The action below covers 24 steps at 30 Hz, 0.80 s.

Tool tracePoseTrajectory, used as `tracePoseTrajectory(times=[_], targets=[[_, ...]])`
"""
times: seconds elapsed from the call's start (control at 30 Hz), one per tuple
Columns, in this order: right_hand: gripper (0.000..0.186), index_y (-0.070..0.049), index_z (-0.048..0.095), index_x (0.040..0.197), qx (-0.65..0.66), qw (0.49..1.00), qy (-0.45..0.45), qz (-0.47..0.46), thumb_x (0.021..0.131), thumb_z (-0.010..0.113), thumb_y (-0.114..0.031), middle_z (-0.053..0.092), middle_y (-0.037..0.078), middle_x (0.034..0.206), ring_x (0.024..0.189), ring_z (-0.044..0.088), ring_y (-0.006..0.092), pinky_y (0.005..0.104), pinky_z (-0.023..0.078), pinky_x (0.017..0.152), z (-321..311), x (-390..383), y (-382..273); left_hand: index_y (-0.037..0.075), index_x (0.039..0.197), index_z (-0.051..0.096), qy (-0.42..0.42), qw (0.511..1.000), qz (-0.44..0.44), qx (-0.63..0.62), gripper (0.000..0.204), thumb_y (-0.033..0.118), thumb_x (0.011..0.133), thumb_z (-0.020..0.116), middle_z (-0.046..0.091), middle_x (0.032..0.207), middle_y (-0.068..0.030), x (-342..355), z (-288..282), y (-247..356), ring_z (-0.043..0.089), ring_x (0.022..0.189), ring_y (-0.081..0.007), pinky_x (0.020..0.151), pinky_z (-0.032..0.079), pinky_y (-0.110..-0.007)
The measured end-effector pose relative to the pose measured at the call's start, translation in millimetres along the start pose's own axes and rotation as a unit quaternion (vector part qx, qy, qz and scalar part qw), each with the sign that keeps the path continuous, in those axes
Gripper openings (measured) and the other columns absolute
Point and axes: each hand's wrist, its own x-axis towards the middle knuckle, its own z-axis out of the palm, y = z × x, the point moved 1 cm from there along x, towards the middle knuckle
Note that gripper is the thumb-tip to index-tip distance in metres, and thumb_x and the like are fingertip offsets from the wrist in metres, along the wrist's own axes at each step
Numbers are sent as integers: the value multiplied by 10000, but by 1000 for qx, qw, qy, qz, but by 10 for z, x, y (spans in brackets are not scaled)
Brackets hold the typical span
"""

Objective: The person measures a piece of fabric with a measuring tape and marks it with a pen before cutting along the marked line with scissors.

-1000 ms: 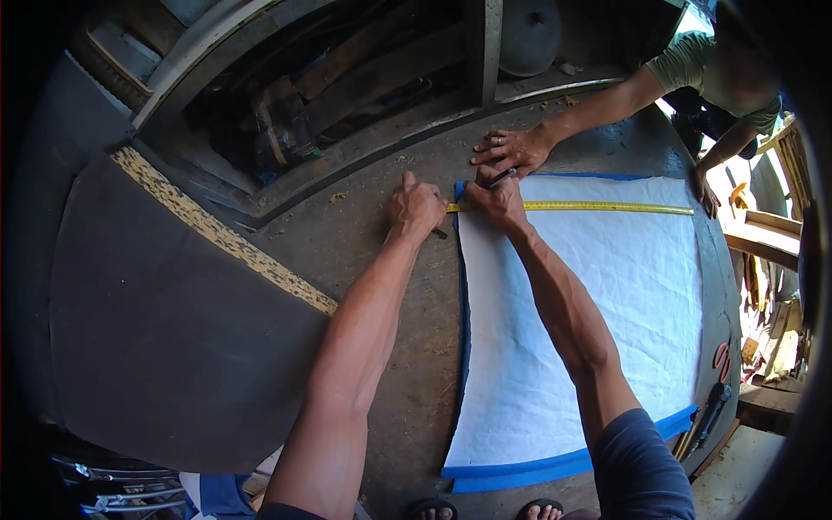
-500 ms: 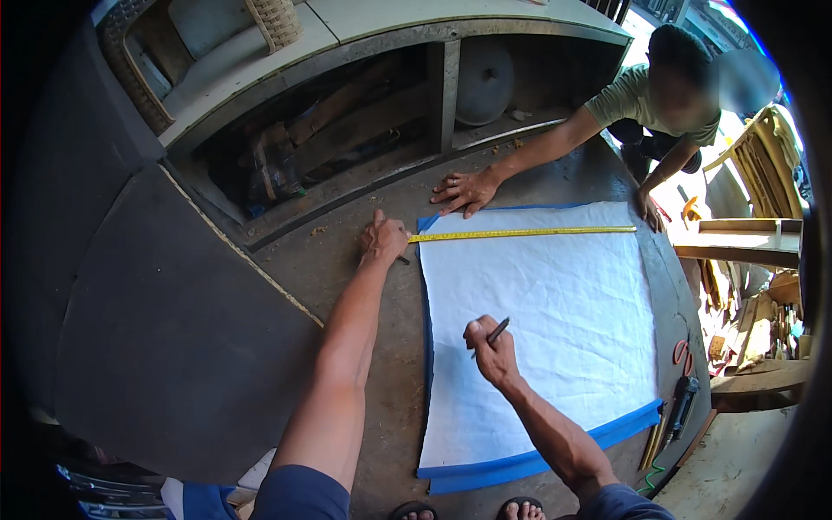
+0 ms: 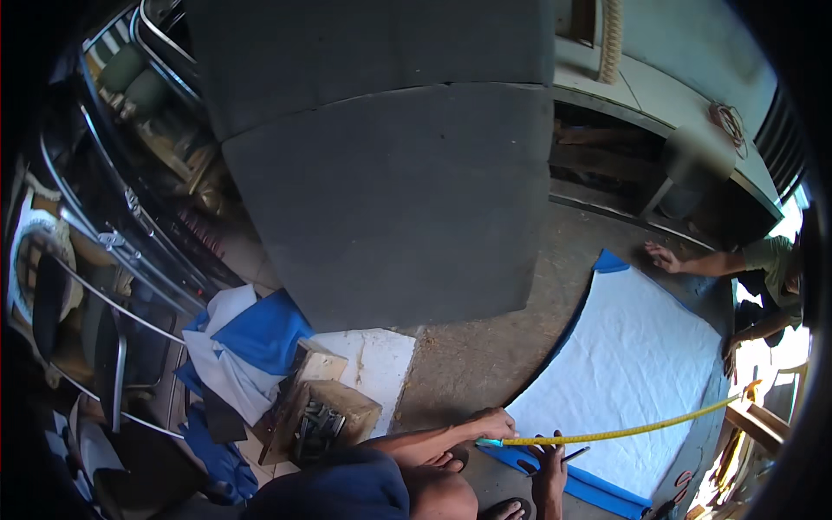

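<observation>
A white cloth (image 3: 641, 347) with blue edges lies on the floor at the right. Across its near part runs a yellow tape measure (image 3: 624, 433), slightly bowed. My left hand (image 3: 496, 423) is closed on the tape at the cloth's near left corner; a small teal piece (image 3: 489, 443) shows just under it. Close beside it, my right hand (image 3: 549, 472) grips a dark pen (image 3: 575, 455) that points right, fingers just below the tape. Whether those fingers touch the tape, I cannot tell.
A co-worker's hand (image 3: 663, 257) is by the cloth's far corner. Red-handled scissors (image 3: 682, 482) lie near right. A large dark panel (image 3: 390, 208) fills the middle. At left are a wooden box (image 3: 355, 400) with metal pieces and heaped blue-and-white fabric (image 3: 256, 334).
My view has swung left. The tape and my left hand have moved from the cloth's far edge to its near edge. My right hand has come down beside the left, still holding the pen.
</observation>
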Motion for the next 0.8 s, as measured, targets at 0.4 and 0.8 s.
tracePoseTrajectory(times=[0.4,0.8], targets=[[417,-26,573,1081,-164,977,-126,-48,1031,516,-436,605,80,839,748,586,184,316,478,665,643,-50,464,90,930,655,-101,872,25,-478,285,372,953,613,551,656,22,-779,724,-559,538,544,-137,450,439,-336],[362,45,603,1009,-392,916,40,-80,1039,476,-293,615,123,617,480,623,215,358,511,441,-296,-552,-489,80,1304,500,-33,947,112,-299,541,539,1017,488,567,1265,-117,-427,339,465,591,1124,-231,906,511,-420]])
